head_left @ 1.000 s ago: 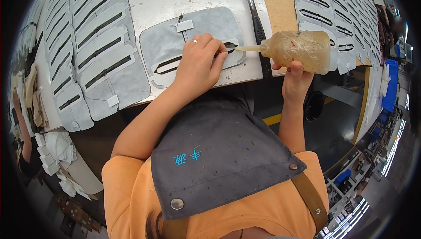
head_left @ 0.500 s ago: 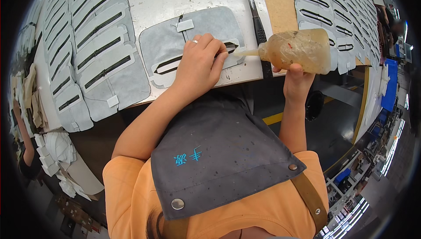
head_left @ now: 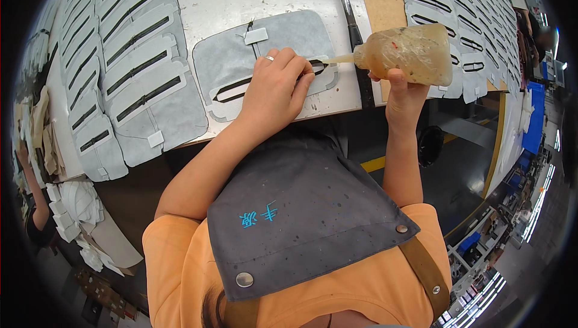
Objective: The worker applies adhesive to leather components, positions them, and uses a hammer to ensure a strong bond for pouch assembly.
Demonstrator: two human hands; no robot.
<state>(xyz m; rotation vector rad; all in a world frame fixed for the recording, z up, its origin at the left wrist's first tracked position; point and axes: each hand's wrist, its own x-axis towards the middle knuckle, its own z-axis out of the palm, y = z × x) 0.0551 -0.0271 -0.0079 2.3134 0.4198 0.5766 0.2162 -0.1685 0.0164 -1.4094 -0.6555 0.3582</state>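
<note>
A grey fabric panel [head_left: 223, 57] with rounded corners lies on the table before me. A long black-edged slot runs across its near part, and a small white tab [head_left: 256, 36] sits above it. My left hand [head_left: 278, 84], a ring on one finger, rests over the slot with curled fingers. Its thumb and forefinger are pressed together at the slot's edge; what they pinch is hidden. My right hand [head_left: 404, 96] grips a translucent yellowish squeeze bottle [head_left: 409, 56], tilted on its side. The bottle's thin nozzle points left, its tip at the right end of the slot.
A hammer [head_left: 349, 15] with a yellow and black head lies right of the panel, partly behind the bottle. Overlapping rows of similar slotted panels [head_left: 162, 111] cover the left side, and more panels [head_left: 472, 90] the right. The table's near edge runs just below my left hand.
My right hand has raised the bottle slightly, bringing it nearer to level, and its nozzle tip has shifted up to the slot's right end. My left hand has barely moved.
</note>
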